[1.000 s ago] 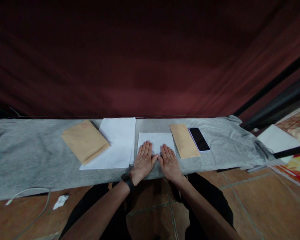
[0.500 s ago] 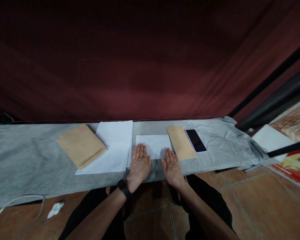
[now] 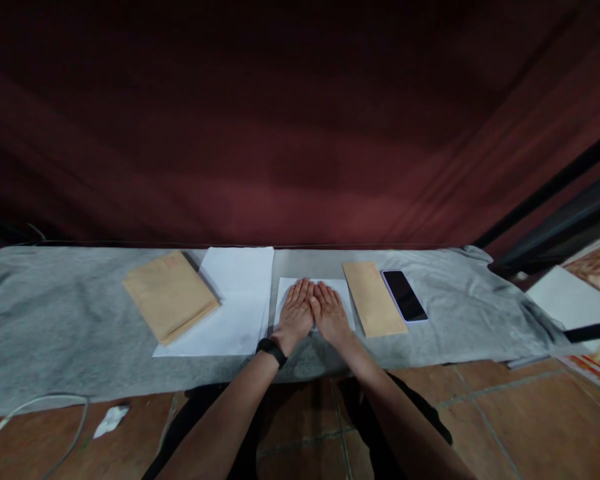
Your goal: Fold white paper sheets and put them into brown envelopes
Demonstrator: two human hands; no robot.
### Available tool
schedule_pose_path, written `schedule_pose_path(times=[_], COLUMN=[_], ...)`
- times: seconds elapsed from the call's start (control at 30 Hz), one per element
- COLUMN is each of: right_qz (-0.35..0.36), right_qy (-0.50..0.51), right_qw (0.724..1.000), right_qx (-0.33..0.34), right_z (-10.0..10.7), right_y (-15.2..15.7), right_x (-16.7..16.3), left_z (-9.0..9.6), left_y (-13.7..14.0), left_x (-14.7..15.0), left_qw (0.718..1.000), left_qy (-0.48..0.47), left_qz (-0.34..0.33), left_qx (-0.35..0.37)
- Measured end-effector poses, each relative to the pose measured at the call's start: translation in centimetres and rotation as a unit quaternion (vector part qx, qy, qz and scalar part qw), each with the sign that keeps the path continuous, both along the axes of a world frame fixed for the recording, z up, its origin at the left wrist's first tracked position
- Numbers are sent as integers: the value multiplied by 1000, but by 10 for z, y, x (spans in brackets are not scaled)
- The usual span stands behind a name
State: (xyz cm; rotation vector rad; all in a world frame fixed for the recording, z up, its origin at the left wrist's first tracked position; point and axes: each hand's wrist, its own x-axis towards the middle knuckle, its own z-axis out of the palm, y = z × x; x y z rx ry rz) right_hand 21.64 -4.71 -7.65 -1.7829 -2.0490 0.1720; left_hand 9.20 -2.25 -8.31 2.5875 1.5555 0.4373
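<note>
Both palms lie flat on a small white sheet of paper (image 3: 287, 288), perhaps folded, on the grey cloth. My left hand (image 3: 297, 312), below a black wristband (image 3: 272, 352), has its fingers stretched out over the middle of the paper. Against it rests my right hand (image 3: 331, 315), also flat, its thumb touching or overlapping the left one. The hands cover much of the paper. Just right of it lies a single brown envelope (image 3: 375, 300). To the left is a stack of larger white paper sheets (image 3: 240, 313), partly under a pile of brown envelopes (image 3: 173, 293).
A phone (image 3: 404, 295) lies right of the single envelope. The grey cloth (image 3: 45, 320) covers a long narrow surface, with a dark red curtain (image 3: 300, 167) behind. A pale cable (image 3: 80, 420) and crumpled tissue (image 3: 111, 420) are at the lower left, over the tiled floor.
My hands have come together from the paper's two sides and moved further up onto its middle. The view has shifted slightly, and the papers and envelopes lie as before.
</note>
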Motion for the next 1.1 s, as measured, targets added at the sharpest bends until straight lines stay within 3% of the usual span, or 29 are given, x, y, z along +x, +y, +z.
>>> schedule_pose_path(times=[0.37,0.73,0.9,1.1], right_qz=[-52,-61,-4,78], right_qy=[-32,-26,9,17], right_qw=[995,993,997,996], right_qx=[77,99,77,28], right_z=[-20,-20,-5,1], right_y=[3,-4,-11,-22], right_x=[21,30,18,-1], left_z=[0,7,13,0], left_y=[-2,-8,-18,-31], left_x=[-9,-14,-6,-2], left_qw=[995,988,995,999], left_qy=[-24,-59,-40,-20], left_qz=[90,139,71,12], left_qx=[30,39,54,26])
